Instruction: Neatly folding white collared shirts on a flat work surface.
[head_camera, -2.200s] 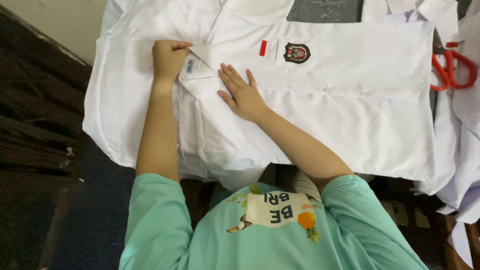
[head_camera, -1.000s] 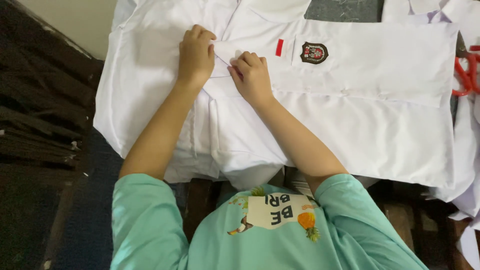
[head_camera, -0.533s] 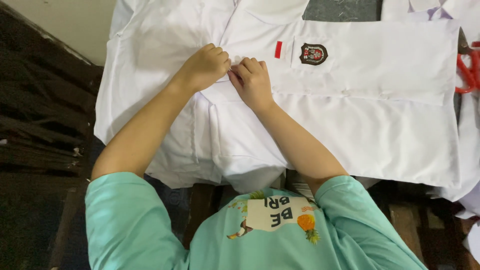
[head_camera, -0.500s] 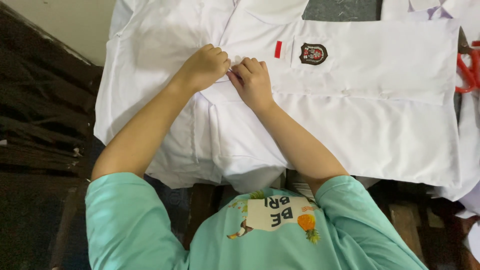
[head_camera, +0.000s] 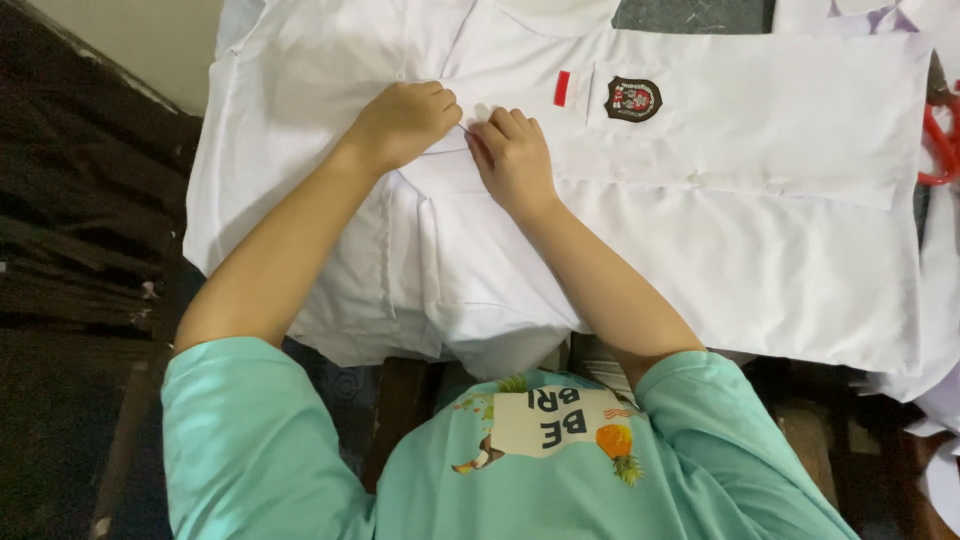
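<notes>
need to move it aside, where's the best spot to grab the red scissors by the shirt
Probably by the red handle loops, the only part showing at the right edge beside the white shirt; the blades are out of view. Come from the right with the right hand, so the shirt stays flat.

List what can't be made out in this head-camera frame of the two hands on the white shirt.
- Head view: what the left hand and right hand pinch on the white shirt; curled fingers cover it.
- Red scissors: cut off by the right edge.
- Chest badge: detail too small.
- Collar: cut off by the top edge.
</notes>
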